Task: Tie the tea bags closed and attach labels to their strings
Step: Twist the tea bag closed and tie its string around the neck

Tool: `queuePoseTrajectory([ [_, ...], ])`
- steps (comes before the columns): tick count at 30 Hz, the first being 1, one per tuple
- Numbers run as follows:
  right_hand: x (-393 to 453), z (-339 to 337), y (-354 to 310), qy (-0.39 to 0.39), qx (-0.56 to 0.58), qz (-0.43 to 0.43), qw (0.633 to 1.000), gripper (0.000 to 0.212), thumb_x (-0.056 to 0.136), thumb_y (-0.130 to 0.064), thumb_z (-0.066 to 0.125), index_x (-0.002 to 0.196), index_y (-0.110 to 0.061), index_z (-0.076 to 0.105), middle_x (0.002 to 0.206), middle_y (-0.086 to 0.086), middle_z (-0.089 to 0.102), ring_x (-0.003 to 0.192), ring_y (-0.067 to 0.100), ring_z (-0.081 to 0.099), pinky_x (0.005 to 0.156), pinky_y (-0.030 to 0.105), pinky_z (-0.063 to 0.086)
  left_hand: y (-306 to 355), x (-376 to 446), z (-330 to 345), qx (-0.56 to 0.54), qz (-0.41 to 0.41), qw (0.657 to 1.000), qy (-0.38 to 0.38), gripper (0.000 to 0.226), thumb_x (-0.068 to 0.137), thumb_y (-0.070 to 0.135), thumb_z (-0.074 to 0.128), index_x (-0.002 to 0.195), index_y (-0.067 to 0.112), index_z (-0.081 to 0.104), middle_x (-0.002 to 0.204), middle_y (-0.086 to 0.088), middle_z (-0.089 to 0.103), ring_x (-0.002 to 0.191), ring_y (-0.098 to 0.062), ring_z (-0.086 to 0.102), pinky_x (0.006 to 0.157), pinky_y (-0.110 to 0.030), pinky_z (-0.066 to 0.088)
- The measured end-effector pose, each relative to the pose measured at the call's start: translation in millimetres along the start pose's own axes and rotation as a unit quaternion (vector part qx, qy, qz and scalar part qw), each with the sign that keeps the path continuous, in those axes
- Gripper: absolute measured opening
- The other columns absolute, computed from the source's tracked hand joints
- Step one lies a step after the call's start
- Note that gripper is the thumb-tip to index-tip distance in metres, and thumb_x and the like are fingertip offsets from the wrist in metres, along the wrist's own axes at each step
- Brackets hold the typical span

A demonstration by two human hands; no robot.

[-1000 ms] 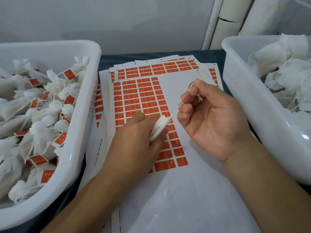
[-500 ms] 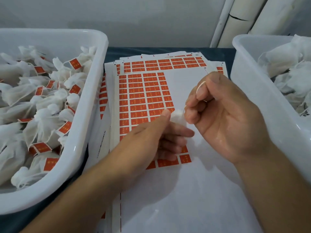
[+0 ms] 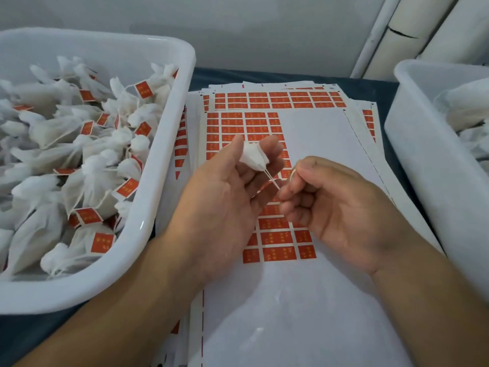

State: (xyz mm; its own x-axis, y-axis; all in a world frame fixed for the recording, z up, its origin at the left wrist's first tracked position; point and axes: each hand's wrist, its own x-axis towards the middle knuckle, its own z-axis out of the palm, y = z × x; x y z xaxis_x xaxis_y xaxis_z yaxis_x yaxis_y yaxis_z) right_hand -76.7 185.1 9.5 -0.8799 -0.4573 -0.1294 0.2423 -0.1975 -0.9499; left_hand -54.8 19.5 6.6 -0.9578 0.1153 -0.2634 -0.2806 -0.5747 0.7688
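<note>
My left hand (image 3: 225, 197) pinches the gathered top of a small white tea bag (image 3: 252, 156) between thumb and fingers, above the label sheets. Two white strings (image 3: 271, 178) run from the bag down to my right hand (image 3: 333, 205), whose curled fingers pinch them just right of the bag. A sheet of red-orange sticker labels (image 3: 238, 125) lies flat under both hands, with much of its right and lower part peeled bare.
A white bin (image 3: 148, 213) on the left holds several tied tea bags with red labels. Another white bin (image 3: 428, 165) on the right holds white unlabelled bags. More label sheets (image 3: 277, 98) are stacked underneath on a dark tabletop.
My left hand has turned palm-up and lifted the tea bag's top into view. My right hand has dropped lower and drawn the strings out of the bag.
</note>
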Motion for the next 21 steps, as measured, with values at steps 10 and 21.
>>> queuePoseTrajectory([
  [10,8,-9,1,0.054,0.238,0.128,0.961,0.018,0.087,-0.026,0.067,0.075,-0.012,0.069,0.075,0.004,0.066,0.062,0.011,0.064,0.056,0.022,0.056,-1,0,-2,-0.021,0.029,0.999,0.002,0.039,0.109,0.043,0.03,0.097,0.022,0.06,0.098,0.003,0.071,0.106,-0.012,0.071,0.096,-0.036,0.053],
  [21,6,-10,1,0.115,0.184,0.049,0.975,0.037,0.102,-0.022,0.059,0.07,-0.013,0.075,0.078,0.009,0.072,0.066,0.013,0.069,0.059,0.021,0.056,-6,-7,-2,0.512,0.065,0.856,-0.027,0.039,0.084,0.071,0.062,0.096,0.034,0.068,0.077,0.013,0.075,0.069,-0.006,0.074,0.054,-0.012,0.053],
])
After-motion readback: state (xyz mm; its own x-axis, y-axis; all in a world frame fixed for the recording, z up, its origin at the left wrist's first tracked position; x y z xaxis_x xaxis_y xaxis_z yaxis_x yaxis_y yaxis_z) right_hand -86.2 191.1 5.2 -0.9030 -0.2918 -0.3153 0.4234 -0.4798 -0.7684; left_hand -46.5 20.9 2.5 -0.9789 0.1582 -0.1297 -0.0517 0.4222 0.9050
